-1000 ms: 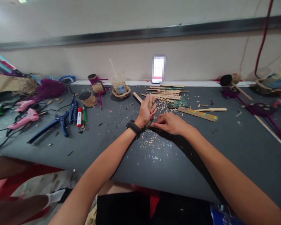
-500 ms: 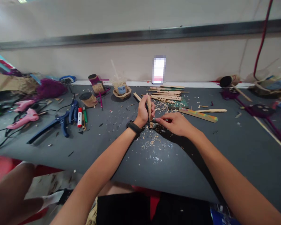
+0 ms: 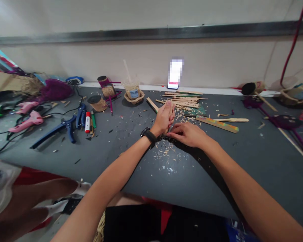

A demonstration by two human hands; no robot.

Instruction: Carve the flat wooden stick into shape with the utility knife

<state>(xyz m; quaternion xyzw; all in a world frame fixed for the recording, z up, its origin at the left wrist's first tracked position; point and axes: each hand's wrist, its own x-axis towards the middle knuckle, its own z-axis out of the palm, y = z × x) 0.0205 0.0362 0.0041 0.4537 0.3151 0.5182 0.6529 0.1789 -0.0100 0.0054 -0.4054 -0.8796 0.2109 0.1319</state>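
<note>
Item: two hands at work on a wooden stick, middle of the table.

Left hand (image 3: 164, 117): closed around the upright wooden stick (image 3: 171, 108), wrist in a black watch (image 3: 148, 135). Half a second ago the stick stood clear above the fist; now the fingers wrap most of it and only its top edge shows.

Right hand (image 3: 188, 133): half a second ago it was raised, pinching a dark blade-like tool at the stick's foot; now it lies lower, knuckles up, fingers curled at the stick's base. Whether the tool is in it now, I cannot tell. My reading: one more paring stroke down the stick has ended.

Shavings (image 3: 166, 154): pale chips scattered under and before both hands.

Table (image 3: 242, 161): dark grey. Behind the hands, a heap of cut sticks (image 3: 181, 99) and a coloured flat strip (image 3: 217, 123). To the left: blue cutters (image 3: 58, 131), a red-and-white tube (image 3: 87, 121), pink glue guns (image 3: 27, 121), twine spools (image 3: 98, 103), a plastic cup (image 3: 132, 90) with a straw.

Room: pale wall with a metal rail, a phone (image 3: 175, 72) propped against it, a red cable at far right. Another person's legs show at lower left.
</note>
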